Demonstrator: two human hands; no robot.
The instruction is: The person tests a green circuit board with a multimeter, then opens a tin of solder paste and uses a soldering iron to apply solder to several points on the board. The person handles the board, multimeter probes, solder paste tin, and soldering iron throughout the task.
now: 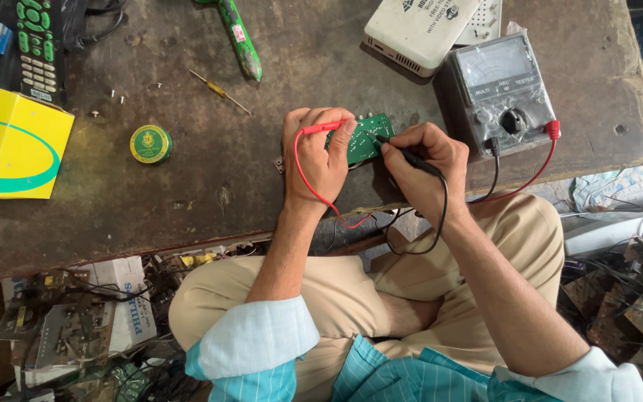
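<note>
A yellow cardboard box [10, 141] sits shut at the left edge of the tabletop [210, 193], its contents hidden; a small round green-and-yellow tin [150, 144] lies closed near it. The tabletop is dark, worn and stained, and below its near edge the floor is heaped with old circuit boards, wires and cartons.

The left hand [320, 156] is curled around a red probe [320, 128] and steadies a green circuit board [364, 138], which lies on the tabletop between the two hands. The right hand [426, 167] pinches a black probe [409, 155] like a pen, its tip touching the board. Red and black leads run to one grey analogue meter [501, 93] just right of the board.

Counted: two probes, one board, one meter, one white plastic set-top unit [420, 28] behind the meter, one remote control [39, 46], one green-handled tool [240, 39], one small yellow-handled screwdriver [219, 91] and a few loose screws [115, 95].
</note>
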